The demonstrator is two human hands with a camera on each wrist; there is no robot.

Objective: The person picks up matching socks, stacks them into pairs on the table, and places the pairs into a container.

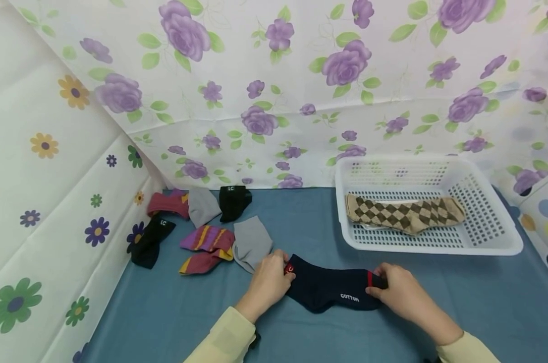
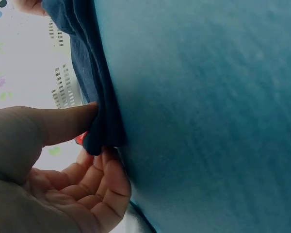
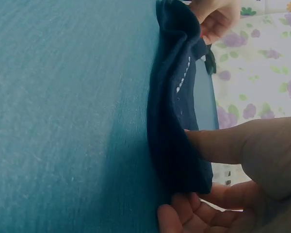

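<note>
A flower-printed cloth (image 1: 230,25) fills the upper frame, above the blue-covered counter (image 1: 306,217) spread across the lower part. A white basket (image 1: 437,248) stands at right of centre, with a checked sock (image 1: 405,216) inside. Below its left end, at lower centre, the navy sock (image 1: 319,285) lies with its long axis nearly left to right — spanning the gap between the hands, each touching one end. The left hand (image 1: 269,281) has its grip narrowed to a thumb-and-finger pinch on the left end; the right hand (image 1: 401,292), the nearer to the basket, pinches the right end likewise. Whether the navy fabric is one sock or two stacked, I cannot tell. At left of centre lie a striped sock (image 1: 212,243), a grey sock (image 1: 251,242) close by the left hand, and a smaller-looking black sock (image 1: 234,202). Smallest is the red band (image 1: 370,278) beside the right thumb.
</note>
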